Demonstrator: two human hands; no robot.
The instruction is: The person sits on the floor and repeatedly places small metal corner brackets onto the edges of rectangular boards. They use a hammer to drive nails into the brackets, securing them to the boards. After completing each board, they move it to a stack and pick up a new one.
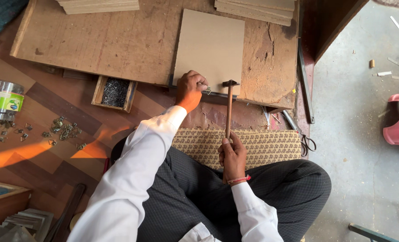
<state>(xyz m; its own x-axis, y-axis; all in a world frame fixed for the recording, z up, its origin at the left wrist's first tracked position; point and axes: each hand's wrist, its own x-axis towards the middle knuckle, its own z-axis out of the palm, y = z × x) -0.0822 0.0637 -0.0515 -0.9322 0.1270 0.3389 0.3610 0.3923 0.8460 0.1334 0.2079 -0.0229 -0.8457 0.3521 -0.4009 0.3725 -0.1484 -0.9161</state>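
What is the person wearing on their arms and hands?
Both arms are in long white sleeves with buttoned-looking cuffs at the wrists. The left hand is bare, with no glove or ring that I can make out. The right hand is bare too, but a thin red thread band is tied round its wrist, just above the cuff.

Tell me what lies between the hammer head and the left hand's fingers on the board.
In the head view, a small metal hanger pinched by the left hand sits between it and the hammer head, at the beige board's near edge.
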